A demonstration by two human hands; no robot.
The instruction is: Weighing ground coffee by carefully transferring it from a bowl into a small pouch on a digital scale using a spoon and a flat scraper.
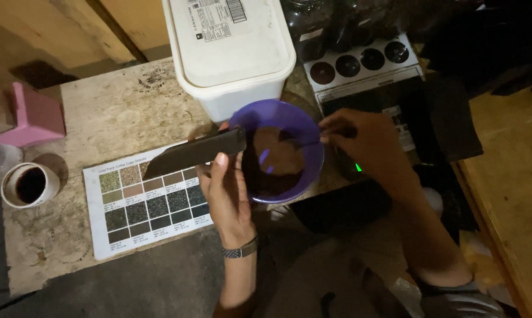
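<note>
My left hand grips a dark phone over a colour chart. My right hand pinches the rim of a purple bowl of brown grounds beside a white tub.

We're looking down at a worn, stained stone-like worktop, pale and mottled. Behind it there's a yellowish wall with a dark diagonal strip. Wooden boards run along the right side. Lighting's pretty dim, and the lower area is probably a dark floor, hard to tell.
</note>
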